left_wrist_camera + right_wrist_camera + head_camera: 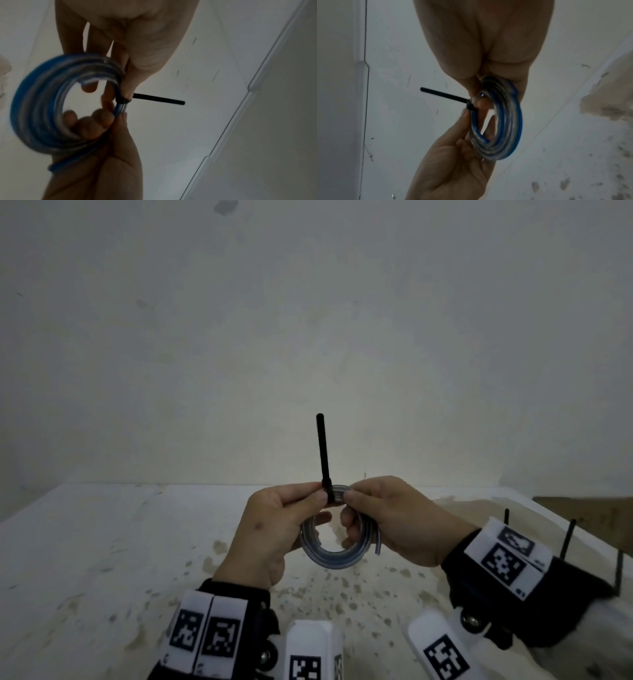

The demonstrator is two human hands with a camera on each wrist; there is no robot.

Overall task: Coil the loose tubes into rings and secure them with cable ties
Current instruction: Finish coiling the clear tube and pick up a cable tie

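Note:
A coil of clear and blue tube [329,560] is held up over the table between both hands. A black cable tie [323,453] is wrapped round the top of the coil, and its free tail stands straight up. My left hand [303,505] pinches the coil at the tie's head with thumb and forefinger. My right hand [358,498] grips the coil just right of the tie, with its fingers curled through the ring. In the left wrist view the tie [157,99] juts sideways from the coil [34,115]. The right wrist view shows the coil [505,135] and the tie [443,94].
The stained white table [137,559] runs to a pale wall [308,337] behind. Three more black cable ties [568,537] stand upright at the right, near a brown board [589,510].

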